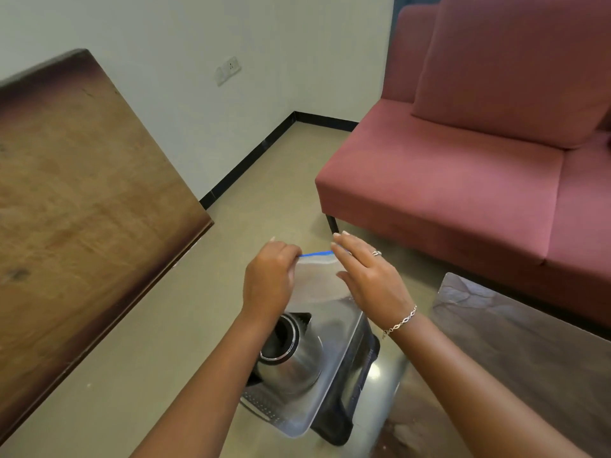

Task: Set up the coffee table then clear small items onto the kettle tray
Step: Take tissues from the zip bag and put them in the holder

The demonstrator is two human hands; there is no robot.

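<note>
Both hands hold a clear zip bag [325, 292] up by its blue-edged top. The left hand [269, 279] is closed on the top left corner, fingers curled and pinching the edge. The right hand [370, 279] meets the top right corner with its fingertips [339, 244]; its fingers are mostly straight and spread, and whether they truly pinch the bag or only rest against it cannot be told. A ring sits on one right finger and a bracelet [400, 322] circles the right wrist.

The bag hangs down between the hands, its lower part draping in front of the kettle [287, 355]. The kettle is steel, its lid open, and its dark inside shows. It stands on a dark tray [350, 421] on the floor [158, 375], below the hands. The bag's bottom edge reaches to the tray's near side, so part of the tray and kettle are seen only through the plastic.

To the left is a brown wooden table [82, 200], its corner near the left hand but apart from it. To the right, a marbled tabletop [529, 352] lies just beside the tray, partly under the right forearm. Beyond it stands a red sofa [463, 153] against the white wall [198, 44], which carries a socket [228, 70].
</note>
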